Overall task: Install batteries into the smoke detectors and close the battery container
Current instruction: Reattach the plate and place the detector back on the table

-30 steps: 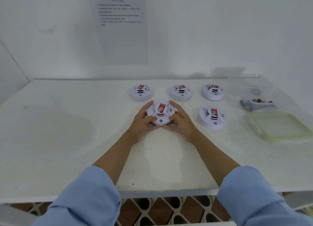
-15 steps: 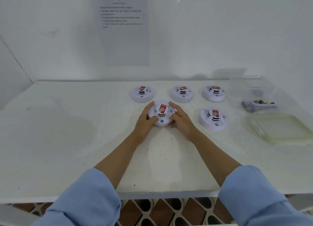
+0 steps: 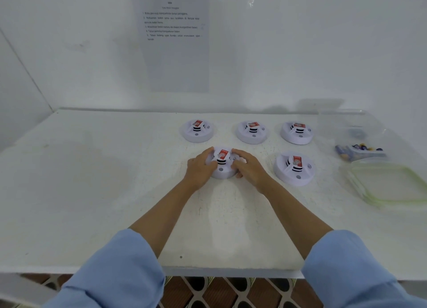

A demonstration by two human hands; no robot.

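Smoke detector [image 3: 222, 169] rests on the white table [image 3: 92, 192] at frame centre. Left hand [image 3: 199, 169] and right hand [image 3: 250, 170] grip its rim from opposite sides, fingers curled over the housing. A neighbouring detector [image 3: 294, 169] lies to its right, apart; the open battery container [image 3: 360, 150] and its lid [image 3: 392, 187] sit at the right edge. Risk: an uneven pull may let the housing slip and strike that neighbour.

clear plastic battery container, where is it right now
Head view: the clear plastic battery container sits far right on the white table, behind the green-rimmed lid and right of the rightmost back-row white round smoke detector.
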